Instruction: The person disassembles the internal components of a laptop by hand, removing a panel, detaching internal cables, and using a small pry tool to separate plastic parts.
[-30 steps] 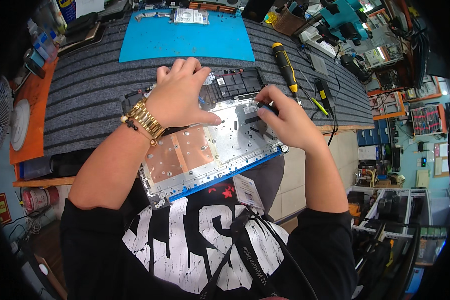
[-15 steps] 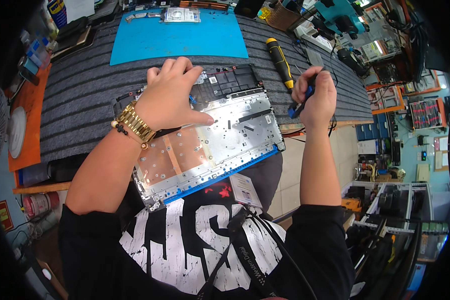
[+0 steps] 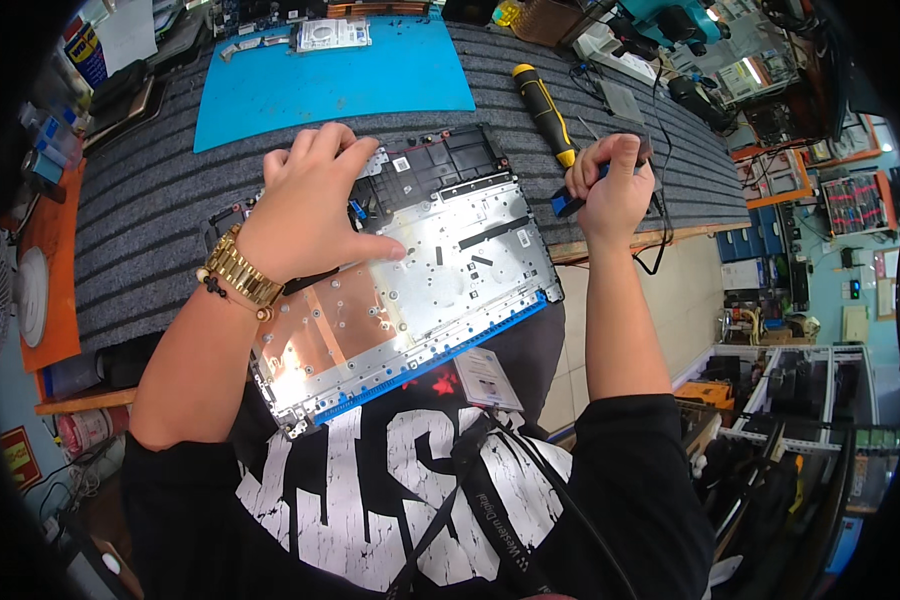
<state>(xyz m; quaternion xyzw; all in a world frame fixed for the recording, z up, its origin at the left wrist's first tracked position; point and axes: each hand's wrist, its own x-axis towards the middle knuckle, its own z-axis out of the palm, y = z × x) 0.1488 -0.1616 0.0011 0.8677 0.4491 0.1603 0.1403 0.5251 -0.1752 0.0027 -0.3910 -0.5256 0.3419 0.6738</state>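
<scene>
A laptop case panel (image 3: 440, 260), its inner metal side up, lies aslant across the mat's front edge and over my lap. Copper-coloured sheeting (image 3: 320, 330) covers its left part, and a blue strip (image 3: 430, 360) runs along the near edge. My left hand (image 3: 315, 205) grips the panel at its far left, thumb stretched over the metal and fingers bent at the far edge. Off the panel's right side, my right hand (image 3: 613, 190) is closed around a blue-and-black hand tool (image 3: 567, 205); its exact kind is partly hidden by my fingers.
A yellow-and-black screwdriver (image 3: 545, 115) lies on the striped grey mat (image 3: 140, 220) near my right hand. Behind the panel is a blue work mat (image 3: 340, 90) bearing a hard drive (image 3: 332, 35). Black cables (image 3: 660, 235) hang beside the right hand.
The panel and both hands sit slightly farther left in view, as does the bench. My right hand has turned a little, still around the blue-and-black tool. The left hand's hold looks the same.
</scene>
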